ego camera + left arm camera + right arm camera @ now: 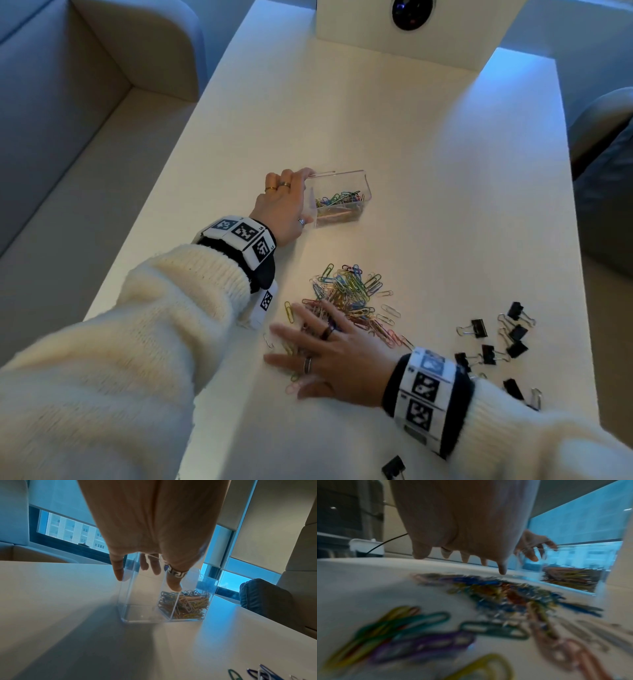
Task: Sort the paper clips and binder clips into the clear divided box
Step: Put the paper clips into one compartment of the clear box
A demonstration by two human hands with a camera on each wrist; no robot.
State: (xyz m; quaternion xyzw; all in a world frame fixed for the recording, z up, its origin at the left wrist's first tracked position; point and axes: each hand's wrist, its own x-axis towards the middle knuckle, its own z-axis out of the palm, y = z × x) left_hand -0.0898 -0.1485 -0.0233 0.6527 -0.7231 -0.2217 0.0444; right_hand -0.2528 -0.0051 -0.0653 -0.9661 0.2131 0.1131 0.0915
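The clear divided box (342, 172) stands mid-table; its right compartment holds coloured paper clips (339, 202), and the left compartment (130, 595) looks empty. My left hand (298, 195) grips the box's left end, fingers over the rim and thumb (173, 584) against the near wall. A loose pile of coloured paper clips (349, 291) lies nearer me. On the pile's left edge my right hand (308, 346) rests flat with fingers spread, holding nothing. Several black binder clips (479, 328) lie scattered to the right. The right wrist view shows the pile (496, 592), blurred.
The white table (411, 137) has a white block with a dark lens (404, 27) at its far end. A pale sofa (85, 102) runs along the left, and a dark cushion (606, 205) sits at the right. One binder clip (394, 467) lies near the front edge.
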